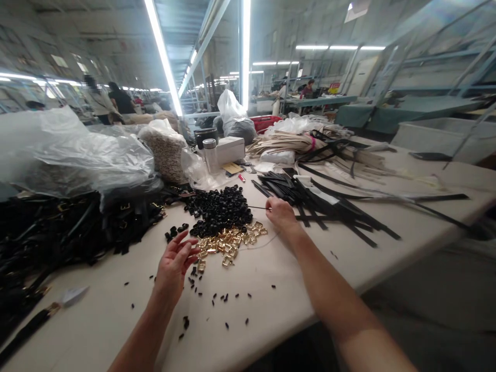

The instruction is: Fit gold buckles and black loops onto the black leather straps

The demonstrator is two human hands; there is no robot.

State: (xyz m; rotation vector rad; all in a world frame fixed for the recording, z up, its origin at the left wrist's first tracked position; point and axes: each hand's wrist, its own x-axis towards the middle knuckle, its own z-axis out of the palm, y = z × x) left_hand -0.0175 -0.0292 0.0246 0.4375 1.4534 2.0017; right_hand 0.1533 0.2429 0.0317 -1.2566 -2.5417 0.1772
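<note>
My right hand (279, 211) is closed in a pinch around one end of a thin black strip (256, 207), which points left toward a heap of small black loops (222, 209). Below that heap lies a pile of gold buckles (225, 243). My left hand (178, 254) is at the left edge of the buckles, palm turned inward, fingers apart and holding nothing I can see. Just right of my right hand, flat black straps (325, 199) are stacked loosely. Tiny black bits (226, 297) are scattered on the pale tabletop (263, 320) between my forearms.
Black straps with buckles (77, 227) are massed at the left under clear plastic bags (77, 155). Farther back stand a glass jar (210, 155), a white box (230, 150) and a bundle of beige strips (287, 142). Other people (122, 98) are in the distance.
</note>
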